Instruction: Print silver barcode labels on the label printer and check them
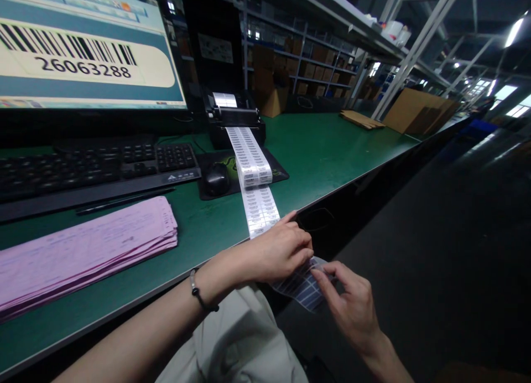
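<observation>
From a black label printer (236,120) runs a strip of white labels (261,208), printed in two columns. It loops over on the table and reaches the front edge beside my left hand (280,250). My left hand is closed, its index finger pointing along the strip, its other fingers curled at a thin glossy sheet (305,289) with a grid of lines. Thumb and fingertips of my right hand (352,300) pinch the sheet's right edge. The sheet hangs past the table edge, over my lap. Whether it joins the strip is hidden behind my left hand.
Left on the green table (323,150) lie a pink paper stack (91,244), a pen (124,200) and a keyboard (95,167). A mouse (216,178) rests on its pad. The monitor (87,51) shows a barcode. Cardboard (418,112) stands at the far right.
</observation>
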A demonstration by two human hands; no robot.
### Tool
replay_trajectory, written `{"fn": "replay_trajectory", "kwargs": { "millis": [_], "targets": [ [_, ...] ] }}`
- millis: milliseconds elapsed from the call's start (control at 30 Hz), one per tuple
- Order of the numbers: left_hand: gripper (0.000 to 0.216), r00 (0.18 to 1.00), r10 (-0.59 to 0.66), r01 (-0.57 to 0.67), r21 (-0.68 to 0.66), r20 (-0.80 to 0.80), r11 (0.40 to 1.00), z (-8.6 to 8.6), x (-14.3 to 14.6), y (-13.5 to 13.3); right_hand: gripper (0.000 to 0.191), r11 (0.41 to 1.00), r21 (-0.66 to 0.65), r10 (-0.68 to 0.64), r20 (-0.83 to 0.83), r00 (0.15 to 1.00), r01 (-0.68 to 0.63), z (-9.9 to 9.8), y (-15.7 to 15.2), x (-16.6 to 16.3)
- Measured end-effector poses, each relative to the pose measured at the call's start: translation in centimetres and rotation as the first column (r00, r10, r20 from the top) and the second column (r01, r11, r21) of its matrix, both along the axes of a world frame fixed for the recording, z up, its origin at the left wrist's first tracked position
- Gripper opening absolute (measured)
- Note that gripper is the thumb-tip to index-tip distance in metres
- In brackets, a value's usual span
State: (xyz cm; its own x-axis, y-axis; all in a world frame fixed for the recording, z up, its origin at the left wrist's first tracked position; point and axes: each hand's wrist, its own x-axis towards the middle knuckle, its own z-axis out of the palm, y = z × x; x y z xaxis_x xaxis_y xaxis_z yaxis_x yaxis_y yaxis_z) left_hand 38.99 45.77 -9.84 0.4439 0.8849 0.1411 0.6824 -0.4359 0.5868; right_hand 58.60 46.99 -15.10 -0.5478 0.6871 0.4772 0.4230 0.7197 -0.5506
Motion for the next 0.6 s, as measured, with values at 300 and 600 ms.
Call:
{"fn": "replay_trajectory", "kwargs": {
  "millis": [300, 600],
  "targets": [
    [0.021, 0.996, 0.002, 0.010, -0.125, 0.093, 0.992, -1.0, -0.2, 0.9, 0.016, 0.908, 0.384, 0.172, 0.028, 0.985, -0.170, -0.4, -1.3, 0.7],
    [0.020, 1.000, 0.002, 0.002, -0.182, 0.023, 0.983, -1.3, -0.6, 1.6, 0.016, 0.797, 0.526, 0.273, 0.124, 0.954, -0.296, 0.1, -3.1, 1.8]
  ]
}}
